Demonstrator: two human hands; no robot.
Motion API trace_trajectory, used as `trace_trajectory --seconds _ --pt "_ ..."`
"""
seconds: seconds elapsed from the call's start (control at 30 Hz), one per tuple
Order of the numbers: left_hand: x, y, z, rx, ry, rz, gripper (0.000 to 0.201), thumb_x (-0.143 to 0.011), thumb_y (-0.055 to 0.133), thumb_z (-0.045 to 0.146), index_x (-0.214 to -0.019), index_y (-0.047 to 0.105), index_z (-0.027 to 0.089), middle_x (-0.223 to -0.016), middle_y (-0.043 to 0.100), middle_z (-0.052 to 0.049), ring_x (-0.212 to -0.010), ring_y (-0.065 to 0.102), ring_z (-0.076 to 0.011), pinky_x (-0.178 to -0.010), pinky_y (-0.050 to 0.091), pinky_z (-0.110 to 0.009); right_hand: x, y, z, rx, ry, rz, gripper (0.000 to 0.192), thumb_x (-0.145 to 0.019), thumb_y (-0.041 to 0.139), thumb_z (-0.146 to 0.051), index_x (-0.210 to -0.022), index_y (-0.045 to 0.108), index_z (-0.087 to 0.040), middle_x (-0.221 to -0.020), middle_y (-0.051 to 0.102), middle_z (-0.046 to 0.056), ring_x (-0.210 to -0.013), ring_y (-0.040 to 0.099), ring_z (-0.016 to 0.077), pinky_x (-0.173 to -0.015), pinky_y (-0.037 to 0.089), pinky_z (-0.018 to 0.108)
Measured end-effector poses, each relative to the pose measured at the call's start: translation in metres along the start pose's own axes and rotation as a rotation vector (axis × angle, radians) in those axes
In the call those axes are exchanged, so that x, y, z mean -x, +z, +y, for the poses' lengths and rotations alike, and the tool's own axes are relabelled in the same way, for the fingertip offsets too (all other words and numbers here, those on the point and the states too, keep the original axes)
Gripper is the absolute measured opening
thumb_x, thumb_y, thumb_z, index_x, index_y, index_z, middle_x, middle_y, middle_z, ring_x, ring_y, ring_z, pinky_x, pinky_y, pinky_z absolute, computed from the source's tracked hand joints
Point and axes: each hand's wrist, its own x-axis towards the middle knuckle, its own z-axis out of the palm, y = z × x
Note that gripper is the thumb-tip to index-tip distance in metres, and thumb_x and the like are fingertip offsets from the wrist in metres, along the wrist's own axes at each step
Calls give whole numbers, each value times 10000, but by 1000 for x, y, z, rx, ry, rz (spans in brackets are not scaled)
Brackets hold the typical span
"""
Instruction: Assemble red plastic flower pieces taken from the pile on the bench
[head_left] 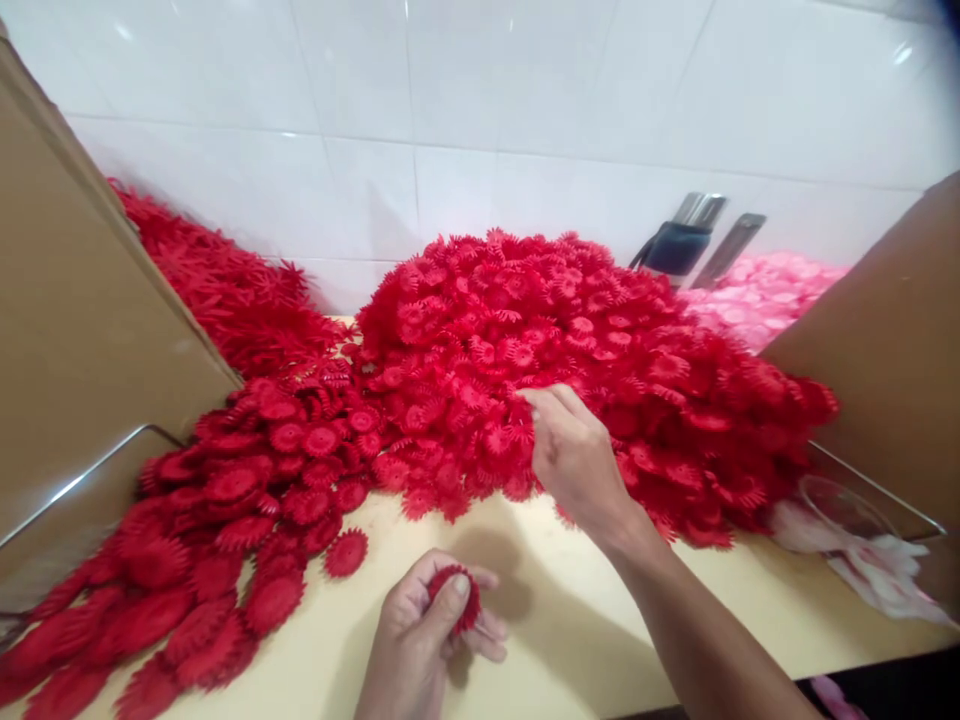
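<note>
My left hand (435, 630) is low in the middle of the view, above the pale tabletop (540, 610). Its thumb presses on a round red flower piece with a fringed edge (466, 598), and the fingers curl behind it. My right hand (574, 450) reaches to the front of a large heap of thin red fringed flower pieces (480, 340). Its fingers are bent in a pinch among them; whatever lies between the fingertips cannot be made out against the red. A single thick red disc (346, 553) lies to the left of my left hand.
Thicker red discs (247, 520) spread along the left side. Spiky red pieces (217, 285) are heaped behind them. Cardboard walls (82, 260) flank both sides. At the back right are a dark flask (679, 240) and pink petals (772, 290); a crumpled clear bag (862, 550) lies right.
</note>
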Motion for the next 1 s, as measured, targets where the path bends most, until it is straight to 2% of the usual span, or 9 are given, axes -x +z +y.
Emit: trace_trajectory --seconds 0.1,0.17,0.3,0.4,0.5,0.6,0.7,0.87,1.0 --pt "-1 2 6 19 36 -1 182 -699 667 298 -702 570 144 -670 647 -44 -485 574 -126 -460 469 -236 -13 0 19 109 -83 -139 493 -731 364 40 -1154 553 -130 -981 616 113 -908 545 211 -799 462 344" --pt "-4 0 6 49 55 20 155 -694 666 273 -709 570 152 -678 638 -31 -466 558 -121 -426 448 -231 -17 -2 26 171 -115 -166 484 -750 402 14 -1180 548 -152 -1011 625 103 -929 538 221 -822 456 369" --pt "-10 -5 -1 103 23 34 195 -662 688 273 -791 588 166 -598 607 -1 -413 530 -117 -372 405 -216 -21 -3 34 305 -182 -181 270 -794 498 -104 -984 662 -205 -1148 585 102 -1022 495 261 -820 440 415" --pt "-12 -7 -6 115 -3 9 201 -650 703 300 -760 602 166 -562 592 5 -402 524 -119 -362 392 -212 -26 3 38 378 -249 -248 207 -781 517 -100 -853 684 -198 -1291 493 103 -1124 439 284 -816 430 419" --pt "-12 -5 -5 106 8 7 176 -639 711 296 -696 620 157 -589 622 -18 -420 545 -126 -387 407 -219 -30 9 43 404 -288 -268 188 -796 507 -108 -734 670 -177 -1315 472 111 -1162 423 283 -826 420 411" --pt "-12 -3 -1 77 55 61 141 -605 728 244 -631 654 128 -720 681 -82 -542 620 -155 -525 473 -243 -29 10 48 406 -298 -187 186 -810 504 -118 -734 666 -166 -1267 512 128 -1133 454 275 -837 416 400" --pt "-12 1 4 76 85 111 112 -571 734 204 -591 663 119 -802 690 -104 -587 639 -174 -611 492 -280 -28 9 53 351 -297 -34 162 -815 519 -138 -772 670 -176 -1184 572 110 -1075 500 250 -843 418 378" --pt "-15 5 12 43 81 88 133 -607 678 174 -735 663 139 -708 656 -63 -476 538 -127 -425 416 -240 -29 10 54 227 -179 106 105 -809 555 -195 -779 655 -193 -990 635 79 -948 563 221 -819 436 378" --pt "-19 14 19 10 121 79 168 -653 658 217 -798 640 133 -590 572 -8 -499 493 -110 -430 383 -212 -27 2 34 12 -58 116 85 -783 565 -176 -728 626 -195 -938 633 75 -903 580 216 -817 442 391"
